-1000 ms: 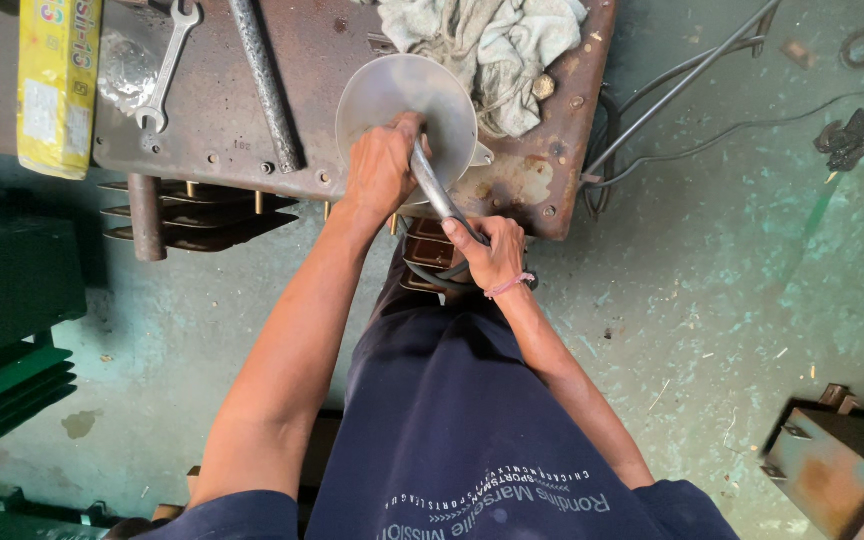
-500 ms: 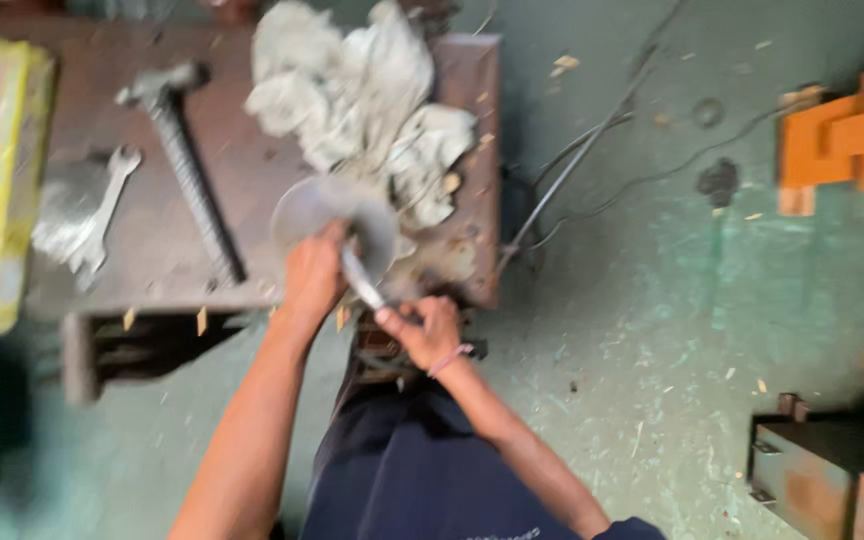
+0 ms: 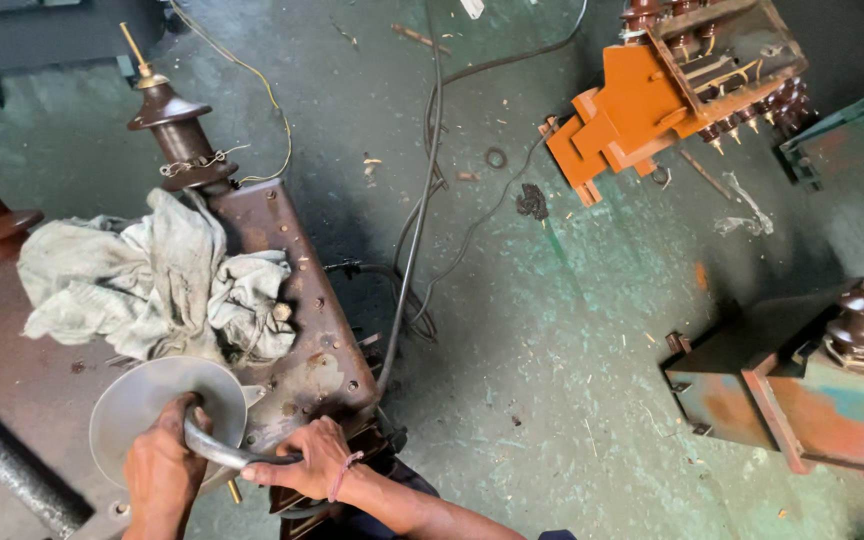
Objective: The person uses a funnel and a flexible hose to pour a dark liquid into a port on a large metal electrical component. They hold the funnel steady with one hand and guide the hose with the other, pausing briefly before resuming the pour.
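Gripping the curved grey metal bar [image 3: 227,455], long axis spanning left hand [image 3: 162,470] to right hand [image 3: 307,462], both clenched on it over the pale round metal disc [image 3: 142,400]

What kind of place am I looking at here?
Probably a transformer repair workshop: brown bushings on a rusty lid, an orange core frame on the littered floor, greasy rags beside both hands.

one head-worn view, looking steeply down from above the person; the hands sit close at the bottom left edge; the frame tilts right and outward, taking in the rusty metal top [image 3: 297,290] near the lens and the green floor [image 3: 552,330] farther off
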Available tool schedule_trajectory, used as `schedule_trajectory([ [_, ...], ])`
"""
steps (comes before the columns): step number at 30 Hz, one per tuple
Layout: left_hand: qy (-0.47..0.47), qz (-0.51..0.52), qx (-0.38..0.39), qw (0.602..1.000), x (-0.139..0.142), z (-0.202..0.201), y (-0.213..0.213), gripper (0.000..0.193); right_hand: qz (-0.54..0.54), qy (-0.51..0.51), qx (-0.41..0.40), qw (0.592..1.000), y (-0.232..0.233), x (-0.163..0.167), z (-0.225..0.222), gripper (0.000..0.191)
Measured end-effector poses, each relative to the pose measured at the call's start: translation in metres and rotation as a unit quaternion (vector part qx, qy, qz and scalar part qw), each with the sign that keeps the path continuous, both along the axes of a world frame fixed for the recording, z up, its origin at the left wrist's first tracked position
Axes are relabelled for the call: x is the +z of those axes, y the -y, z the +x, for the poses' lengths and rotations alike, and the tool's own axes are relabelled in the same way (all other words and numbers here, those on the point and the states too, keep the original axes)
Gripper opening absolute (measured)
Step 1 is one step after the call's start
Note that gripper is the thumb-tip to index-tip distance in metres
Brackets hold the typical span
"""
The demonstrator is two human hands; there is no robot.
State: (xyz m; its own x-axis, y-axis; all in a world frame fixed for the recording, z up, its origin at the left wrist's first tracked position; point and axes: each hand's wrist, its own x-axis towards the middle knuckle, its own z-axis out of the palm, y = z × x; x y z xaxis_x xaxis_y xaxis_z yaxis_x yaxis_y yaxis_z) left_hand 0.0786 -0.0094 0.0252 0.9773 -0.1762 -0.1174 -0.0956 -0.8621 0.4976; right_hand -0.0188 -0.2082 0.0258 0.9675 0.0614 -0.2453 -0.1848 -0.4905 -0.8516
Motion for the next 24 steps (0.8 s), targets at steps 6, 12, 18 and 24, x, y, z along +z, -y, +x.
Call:
schedule_trajectory([
  [6, 0.024, -0.004, -0.016, 1.000, 0.000, 0.000, -0.002, 0.034, -0.024, -0.047, 0.017, 0.998, 0.000, -0.007, 0.000, 0.090],
  [12, 0.020, -0.012, -0.009, 1.000, -0.005, 0.003, 0.001, 0.029, -0.019, 0.005, -0.023, 1.000, 0.001, 0.005, 0.004, 0.084],
  [18, 0.031, -0.033, -0.002, 0.999, -0.006, 0.007, 0.002, 0.028, 0.009, -0.025, -0.015, 1.000, 0.001, 0.019, 0.011, 0.069],
  [24, 0.028, -0.038, 0.004, 0.999, -0.002, 0.009, 0.002, 0.027, -0.033, -0.024, 0.006, 0.999, -0.003, 0.003, 0.013, 0.075],
])
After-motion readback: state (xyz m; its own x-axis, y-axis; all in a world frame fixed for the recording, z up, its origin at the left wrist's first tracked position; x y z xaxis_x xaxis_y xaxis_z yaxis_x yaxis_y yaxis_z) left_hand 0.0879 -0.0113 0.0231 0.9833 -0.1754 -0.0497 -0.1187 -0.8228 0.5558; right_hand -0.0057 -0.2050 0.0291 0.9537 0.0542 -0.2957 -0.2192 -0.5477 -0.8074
